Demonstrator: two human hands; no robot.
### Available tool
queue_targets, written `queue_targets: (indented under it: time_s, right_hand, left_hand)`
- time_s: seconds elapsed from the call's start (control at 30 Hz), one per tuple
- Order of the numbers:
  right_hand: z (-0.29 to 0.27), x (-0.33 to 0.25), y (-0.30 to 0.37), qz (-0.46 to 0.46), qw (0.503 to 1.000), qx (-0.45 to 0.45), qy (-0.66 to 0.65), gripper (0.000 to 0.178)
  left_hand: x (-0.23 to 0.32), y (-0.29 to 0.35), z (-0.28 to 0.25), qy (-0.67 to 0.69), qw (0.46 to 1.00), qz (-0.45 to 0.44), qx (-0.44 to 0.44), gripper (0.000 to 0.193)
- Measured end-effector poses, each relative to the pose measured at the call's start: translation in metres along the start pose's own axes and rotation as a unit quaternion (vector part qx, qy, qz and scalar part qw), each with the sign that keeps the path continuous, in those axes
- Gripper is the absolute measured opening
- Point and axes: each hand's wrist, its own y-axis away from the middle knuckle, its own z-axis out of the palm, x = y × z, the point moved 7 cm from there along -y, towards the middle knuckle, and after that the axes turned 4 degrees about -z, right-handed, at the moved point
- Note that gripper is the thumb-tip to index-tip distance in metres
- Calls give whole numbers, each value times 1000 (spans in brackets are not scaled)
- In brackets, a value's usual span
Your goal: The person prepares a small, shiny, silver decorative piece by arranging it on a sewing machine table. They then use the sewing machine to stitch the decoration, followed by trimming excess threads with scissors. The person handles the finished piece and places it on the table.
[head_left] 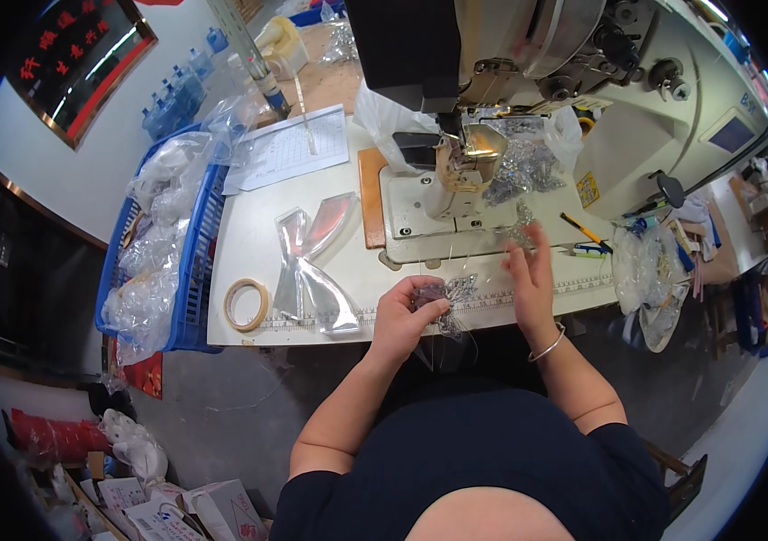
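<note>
1. By the left hand (402, 314), a glittery silver cluster (463, 288) is held between thumb and curled fingers, above the front edge of the tabletop (248, 239).
2. The right hand (533, 279) is raised, its fingers loosely bent and partly spread, near a small glittery piece (524, 216); whether that piece is gripped cannot be told.
3. A ruler strip (573, 286) is set along the tabletop's front edge.
4. Beyond the hands, a heap of glittery pieces (528, 171) is partly screened by the sewing machine (618, 135).
5. To the left, shiny clear packets (328, 298) are laid out, flanked by a tape roll (264, 308) and a blue basket (194, 288) filled with plastic.
</note>
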Motion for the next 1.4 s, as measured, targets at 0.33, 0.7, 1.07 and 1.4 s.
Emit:
queue_targets:
  time_s: [0.33, 0.7, 1.07, 1.4]
  right_hand:
    - [44, -56, 3, -272, 852, -325, 306, 28]
    - [57, -50, 0, -203, 858, -396, 256, 21]
    - [65, -50, -2, -214, 883, -366, 204, 10]
    - [54, -15, -1, -5, 933, -323, 160, 14]
  left_hand:
    - [1, 3, 4, -24, 999, -29, -22, 30]
    - [-4, 3, 6, -26, 998, -37, -40, 29]
    - [-6, 3, 11, -119, 989, -32, -76, 30]
    - [-13, 5, 10, -30, 991, -83, -104, 27]
